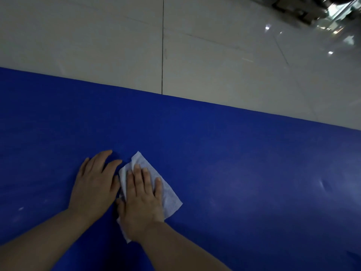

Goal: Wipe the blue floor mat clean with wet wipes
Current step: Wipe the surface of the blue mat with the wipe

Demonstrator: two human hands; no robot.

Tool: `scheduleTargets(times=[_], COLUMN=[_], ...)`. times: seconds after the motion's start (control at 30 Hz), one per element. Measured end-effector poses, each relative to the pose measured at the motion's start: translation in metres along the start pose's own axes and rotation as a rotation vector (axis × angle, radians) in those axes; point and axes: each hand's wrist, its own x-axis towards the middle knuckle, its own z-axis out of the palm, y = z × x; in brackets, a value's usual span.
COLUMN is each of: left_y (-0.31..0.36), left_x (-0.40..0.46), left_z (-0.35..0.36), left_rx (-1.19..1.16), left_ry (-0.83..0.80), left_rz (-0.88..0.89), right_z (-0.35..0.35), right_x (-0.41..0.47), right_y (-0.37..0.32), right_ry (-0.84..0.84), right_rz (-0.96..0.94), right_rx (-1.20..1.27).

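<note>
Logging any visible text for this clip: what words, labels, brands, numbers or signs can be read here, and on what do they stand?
None can be read.
Blue floor mat: plain, no print.
Wet wipe under the right hand: faint texture only, no lettering.
Left hand: flat on the mat, nothing written.
Tiled floor: no markings.
Dark objects at the top right corner: too blurred to tell.

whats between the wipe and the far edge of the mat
Nothing: in the head view, only bare blue mat runs from the wipe, under the right hand, to the mat's far edge at the tiled floor.
</note>
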Motion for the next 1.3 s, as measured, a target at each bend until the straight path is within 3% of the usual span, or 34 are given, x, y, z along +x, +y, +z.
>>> scheduleTargets(times=[0.23, 0.4, 0.47, 0.57, 0.67, 0.8, 0.87, 0.97, 1.0, 1.07, 1.2, 1.3], left_y=[-0.007, -0.002, -0.001, -0.001, -0.001, -0.003, -0.004, -0.003, -0.002, -0.001, -0.002, -0.004], left_x=[-0.038, -0.038, -0.038, -0.038, -0.038, -0.039, -0.039, -0.039, -0.039, -0.039, -0.039, -0.039], left_z=[-0.003, -0.006, -0.006, -0.006, -0.006, -0.006, -0.005, -0.006, -0.006, -0.007, -0.007, -0.005], left_rx=[0.027, 0.044, 0.044, 0.051, 0.066, 0.064, 0.062, 0.063, 0.057, 0.045, 0.040, 0.048], left_ry=[-0.093, -0.059, -0.058, -0.077, -0.097, -0.126, -0.128, -0.110, -0.104, -0.101, -0.126, -0.145], left_rz=[0.016, 0.027, 0.020, 0.011, 0.000, -0.018, -0.005, -0.001, -0.003, -0.010, -0.015, -0.021], right_z=[0.001, 0.007, 0.009, 0.014, 0.023, 0.030, 0.027, 0.026, 0.023, 0.022, 0.028, 0.038], right_x=[-0.006, -0.024, -0.030, -0.031, -0.030, -0.029, -0.029, -0.031, -0.033, -0.038, -0.035, -0.036], right_y=[0.024, 0.061, 0.061, 0.040, 0.006, -0.011, 0.010, 0.053, 0.062, 0.067, 0.026, -0.010], right_ry=[0.000, 0.212, 0.220, 0.137, 0.214, 0.130, 0.078, 0.327, 0.341, 0.224, 0.267, 0.257], right_rz=[-0.007, 0.500, 0.595, 0.460, 0.261, -0.117, -0.059, 0.324, 0.445, 0.520, 0.405, 0.114], right_rx=[0.056, 0.196, 0.206, 0.185, 0.137, 0.078, 0.019, -0.027, 0.014, 0.103, 0.095, 0.042])
